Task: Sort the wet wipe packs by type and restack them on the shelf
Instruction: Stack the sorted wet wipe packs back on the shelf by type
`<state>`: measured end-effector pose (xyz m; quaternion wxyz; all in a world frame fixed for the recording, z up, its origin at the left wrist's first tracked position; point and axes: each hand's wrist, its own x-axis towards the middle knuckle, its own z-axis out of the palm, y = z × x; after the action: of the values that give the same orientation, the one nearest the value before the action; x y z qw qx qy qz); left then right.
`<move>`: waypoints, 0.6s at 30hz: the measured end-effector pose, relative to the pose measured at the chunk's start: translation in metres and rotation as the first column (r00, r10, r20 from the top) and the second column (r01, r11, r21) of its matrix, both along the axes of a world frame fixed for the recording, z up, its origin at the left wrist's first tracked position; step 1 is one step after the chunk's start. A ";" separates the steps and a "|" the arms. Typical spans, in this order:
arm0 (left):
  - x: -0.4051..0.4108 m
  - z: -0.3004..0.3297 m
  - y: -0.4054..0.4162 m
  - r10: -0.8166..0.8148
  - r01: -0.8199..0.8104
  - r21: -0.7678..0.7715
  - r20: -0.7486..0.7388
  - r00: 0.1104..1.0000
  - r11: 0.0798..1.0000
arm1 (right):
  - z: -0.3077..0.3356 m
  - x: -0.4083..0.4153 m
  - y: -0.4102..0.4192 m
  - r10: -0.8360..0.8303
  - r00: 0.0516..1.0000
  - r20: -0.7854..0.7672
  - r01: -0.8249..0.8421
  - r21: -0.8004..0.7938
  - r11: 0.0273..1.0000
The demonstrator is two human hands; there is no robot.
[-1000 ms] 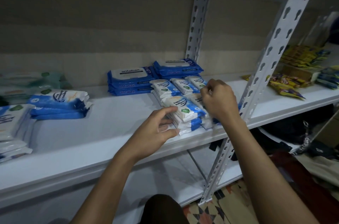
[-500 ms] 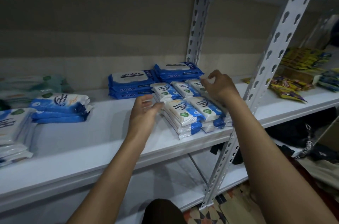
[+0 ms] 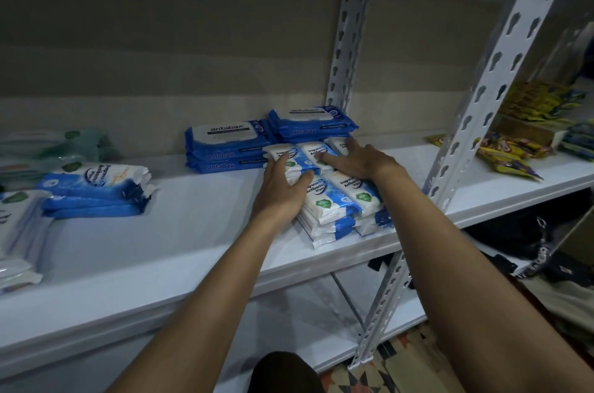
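Both hands reach forward onto a white metal shelf, and we see them from above, at the ends of two bare forearms. Our left hand lies with straight, slightly spread fingers against the left side of a cluster of small white-and-blue antibacterial wipe packs, its fingertips touching the rear packs. Our right hand rests flat and open on top of the same cluster, fingers stretched to the left across the back row; neither hand grips anything. The small packs sit in short stacks, two rows deep, near the front edge of the shelf, close to a white slotted upright post on their right. Directly behind them, touching or nearly so, stand two stacks of larger blue packs labelled antabax, set against the beige wall. Well apart to the left, a separate stack of blue-and-white wipe packs lies on the same shelf, with pale green packs behind it, blurred and dim. At the far left edge more white packs are piled, partly cut off by the frame. A second slotted post rises at the back of the shelf behind the antabax stacks. Beyond the front post, on the neighbouring shelf section, lie yellow snack packets, with more yellow and blue packaging behind them, too blurred for us to identify. A lower white shelf shows beneath, and dark bags sit under the right-hand section.
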<state>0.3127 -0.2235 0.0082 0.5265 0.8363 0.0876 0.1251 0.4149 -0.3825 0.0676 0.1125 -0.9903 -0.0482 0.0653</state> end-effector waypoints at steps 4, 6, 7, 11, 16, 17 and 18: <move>0.004 -0.003 0.006 -0.029 0.029 -0.024 0.006 1.000 0.999 | -0.005 0.004 0.004 -0.018 1.000 0.022 0.018 0.002 1.000; 0.007 -0.005 0.008 -0.070 0.069 -0.062 -0.011 0.997 0.996 | -0.007 0.002 0.005 -0.014 0.999 0.050 0.015 -0.018 1.000; 0.008 -0.004 0.009 -0.094 0.092 -0.082 -0.033 0.995 0.992 | -0.008 0.002 0.005 0.006 0.998 0.059 -0.004 -0.030 1.000; 0.009 -0.002 0.009 -0.123 0.113 -0.123 -0.082 0.989 0.986 | -0.009 0.005 0.005 0.104 0.993 0.051 -0.100 -0.085 0.991; -0.007 0.000 0.001 0.036 -0.032 -0.103 0.045 0.998 0.994 | -0.002 0.000 0.000 0.086 0.991 0.097 -0.094 0.082 0.992; -0.013 0.001 -0.001 0.101 -0.093 -0.103 0.081 0.992 0.990 | 0.001 -0.003 -0.002 0.060 0.988 0.141 -0.084 0.171 0.982; -0.020 0.003 -0.002 0.150 -0.137 -0.121 0.114 0.982 0.983 | 0.005 -0.007 -0.005 0.031 0.981 0.192 -0.077 0.238 0.968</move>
<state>0.2931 -0.2256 0.0113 0.5669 0.7875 0.1221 0.2088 0.4078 -0.3880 0.0723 0.2266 -0.9690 -0.0931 -0.0310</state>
